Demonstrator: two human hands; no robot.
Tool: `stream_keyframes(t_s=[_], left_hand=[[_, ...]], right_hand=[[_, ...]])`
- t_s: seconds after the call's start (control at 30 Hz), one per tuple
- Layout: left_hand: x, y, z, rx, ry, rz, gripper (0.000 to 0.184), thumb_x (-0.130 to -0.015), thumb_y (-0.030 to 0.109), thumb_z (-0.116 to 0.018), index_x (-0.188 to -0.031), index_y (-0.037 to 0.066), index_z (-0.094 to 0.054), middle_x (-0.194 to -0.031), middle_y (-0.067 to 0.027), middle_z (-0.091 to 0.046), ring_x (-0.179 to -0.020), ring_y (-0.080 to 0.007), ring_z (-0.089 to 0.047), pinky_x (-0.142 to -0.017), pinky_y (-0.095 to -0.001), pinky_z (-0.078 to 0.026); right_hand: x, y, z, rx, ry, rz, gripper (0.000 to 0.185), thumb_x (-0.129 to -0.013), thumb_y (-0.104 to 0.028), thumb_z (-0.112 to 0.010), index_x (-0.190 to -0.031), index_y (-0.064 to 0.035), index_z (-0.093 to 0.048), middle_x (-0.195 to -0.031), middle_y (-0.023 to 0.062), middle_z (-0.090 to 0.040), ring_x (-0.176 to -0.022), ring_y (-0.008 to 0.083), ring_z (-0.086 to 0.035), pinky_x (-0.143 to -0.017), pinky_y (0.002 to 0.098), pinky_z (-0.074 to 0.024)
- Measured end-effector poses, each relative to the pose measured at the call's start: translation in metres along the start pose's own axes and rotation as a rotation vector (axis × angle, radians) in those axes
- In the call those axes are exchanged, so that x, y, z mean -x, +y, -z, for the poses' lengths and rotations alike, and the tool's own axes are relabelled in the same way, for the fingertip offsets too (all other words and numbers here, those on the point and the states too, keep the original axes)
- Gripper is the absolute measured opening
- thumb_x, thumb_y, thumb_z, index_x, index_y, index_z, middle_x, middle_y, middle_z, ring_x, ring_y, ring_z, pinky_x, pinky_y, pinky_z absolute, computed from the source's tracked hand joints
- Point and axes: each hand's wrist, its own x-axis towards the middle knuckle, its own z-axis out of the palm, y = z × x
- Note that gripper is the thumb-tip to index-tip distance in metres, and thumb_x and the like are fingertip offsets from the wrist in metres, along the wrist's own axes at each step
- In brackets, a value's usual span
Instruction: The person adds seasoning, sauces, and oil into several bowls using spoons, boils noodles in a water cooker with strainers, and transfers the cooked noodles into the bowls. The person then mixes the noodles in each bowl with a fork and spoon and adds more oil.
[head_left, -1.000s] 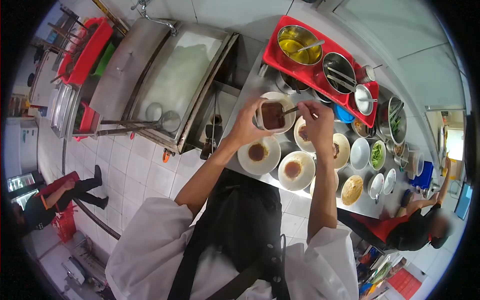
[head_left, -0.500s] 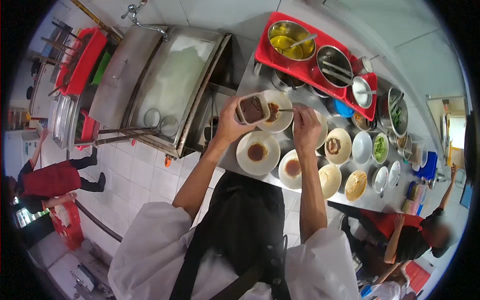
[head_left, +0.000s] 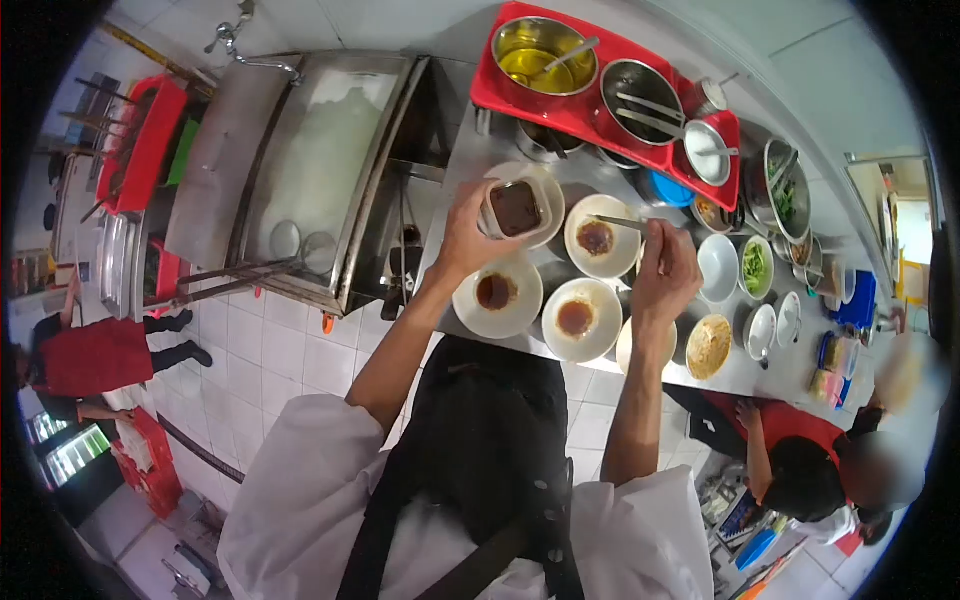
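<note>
Brown sauce (head_left: 516,208) in three bowls, both hands occupied

Left hand (head_left: 463,238) grips an open container (head_left: 494,226) of sauce, thumb and fingers round its side, held above the far left bowl (head_left: 548,190). Right hand (head_left: 668,268) pinches the handle of a metal utensil (head_left: 620,222), likely a spoon. Its other end reaches over the far middle bowl (head_left: 605,266); can't tell if it touches

Progress by what shows: sauce pools sit in the far middle bowl, near left bowl (head_left: 468,310) and near middle bowl (head_left: 603,337). Far left bowl mostly covered by the container, contents unclear. Another bowl (head_left: 629,345), right of the near middle one, is partly behind the right forearm, contents unclear too. White bowl (head_left: 718,268) further right shows no sauce. My read: sauce work partway, with plenty of sauce left in the container

Around: all bowls on the metal table (head_left: 468,150). Far side has a red tray (head_left: 485,88) carrying a pot (head_left: 545,30) of yellow liquid. Greens bowl (head_left: 767,284) sits just right of the white one. One person (head_left: 90,355) in red and black at far left, another (head_left: 812,455) at right, both well apart from the hands
</note>
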Motion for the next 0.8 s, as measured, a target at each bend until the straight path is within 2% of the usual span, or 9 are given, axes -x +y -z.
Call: stream_keyframes(t_s=[0.07,0.23,0.27,0.4,0.53,0.6,0.63,0.7,0.8], left_hand=[[-0.006,0.009,-0.005,0.01,-0.047,0.002,0.07,-0.058,0.018,-0.089,-0.118,0.001,-0.056,-0.114,-0.0167,-0.06,-0.106,-0.0315,-0.061,-0.092,-0.0391,-0.048],[-0.008,0.025,-0.032,0.042,-0.11,-0.034,0.073,-0.053,0.013,-0.088,-0.117,0.002,-0.057,-0.116,-0.0148,-0.06,-0.109,-0.0299,-0.059,-0.093,-0.0378,-0.048],[-0.009,0.028,-0.039,0.039,-0.127,-0.042,0.073,-0.053,0.013,-0.088,-0.117,0.002,-0.057,-0.116,-0.0148,-0.06,-0.109,-0.0299,-0.059,-0.093,-0.0378,-0.048],[-0.009,0.04,-0.067,0.163,-0.191,-0.037,0.077,-0.052,0.014,-0.088,-0.12,0.002,-0.054,-0.117,-0.0151,-0.058,-0.112,-0.0345,-0.053,-0.097,-0.0438,-0.042],[-0.015,0.052,-0.085,0.189,-0.188,-0.069,0.078,-0.053,0.016,-0.089,-0.121,0.003,-0.053,-0.117,-0.0147,-0.058,-0.11,-0.0345,-0.054,-0.097,-0.0436,-0.042],[-0.016,0.06,-0.088,0.103,-0.196,-0.113,0.074,-0.055,0.014,-0.089,-0.121,0.004,-0.055,-0.117,-0.0138,-0.058,-0.109,-0.0302,-0.057,-0.095,-0.04,-0.046],[-0.016,0.059,-0.091,0.102,-0.209,-0.089,0.075,-0.054,0.017,-0.09,-0.12,0.004,-0.055,-0.117,-0.0142,-0.059,-0.111,-0.031,-0.056,-0.096,-0.0416,-0.045],[-0.01,0.058,-0.101,0.107,-0.216,-0.065,0.076,-0.054,0.018,-0.09,-0.12,0.004,-0.055,-0.117,-0.0146,-0.059,-0.111,-0.0315,-0.056,-0.095,-0.042,-0.045],[-0.013,0.068,-0.113,0.124,-0.214,-0.11,0.08,-0.052,0.02,-0.092,-0.12,0.004,-0.055,-0.117,-0.0169,-0.058,-0.111,-0.0341,-0.056,-0.097,-0.0416,-0.045]], right_hand=[[0.005,0.053,-0.009,0.037,-0.031,0.195,0.009,-0.091,-0.006,-0.061,-0.09,0.0002,-0.067,-0.074,0.0109,-0.061,-0.064,0.0194,-0.059,-0.056,0.0314,-0.045],[0.008,0.021,0.016,-0.21,0.06,-0.055,0.005,-0.087,-0.002,-0.066,-0.091,0.0003,-0.067,-0.077,0.01,-0.063,-0.065,0.02,-0.059,-0.059,0.0311,-0.0449],[0.005,0.03,0.003,-0.242,0.056,0.072,0.005,-0.088,-0.004,-0.066,-0.091,0.001,-0.067,-0.077,0.0105,-0.065,-0.067,0.0193,-0.06,-0.059,0.0305,-0.0456],[0.008,0.056,-0.02,-0.203,-0.08,-0.077,0.012,-0.089,-0.007,-0.066,-0.094,0.004,-0.067,-0.08,0.0134,-0.069,-0.067,0.0175,-0.063,-0.061,0.0302,-0.0483],[0.004,0.088,0.03,-0.475,0.008,-0.416,0.019,-0.092,-0.014,-0.065,-0.099,0.0029,-0.07,-0.079,0.0034,-0.068,-0.067,0.0068,-0.058,-0.061,0.024,-0.0478],[-0.002,0.075,0.065,-0.214,0.212,-0.317,0.017,-0.092,-0.013,-0.064,-0.097,0.0026,-0.07,-0.077,0.0046,-0.068,-0.066,0.0069,-0.058,-0.059,0.023,-0.0456],[-0.004,0.094,0.068,-0.211,0.213,-0.316,0.017,-0.092,-0.013,-0.064,-0.097,0.0026,-0.07,-0.077,0.0046,-0.068,-0.066,0.0069,-0.058,-0.059,0.023,-0.0456],[0.002,0.126,0.078,0.228,0.035,-0.024,0.014,-0.092,-0.011,-0.064,-0.094,0.0022,-0.069,-0.076,0.0063,-0.067,-0.063,0.0078,-0.057,-0.057,0.0235,-0.0441],[0.001,0.111,0.084,-0.028,0.18,-0.132,0.013,-0.092,-0.01,-0.063,-0.091,0.002,-0.068,-0.076,0.008,-0.066,-0.06,0.0093,-0.055,-0.056,0.0255,-0.0438]])
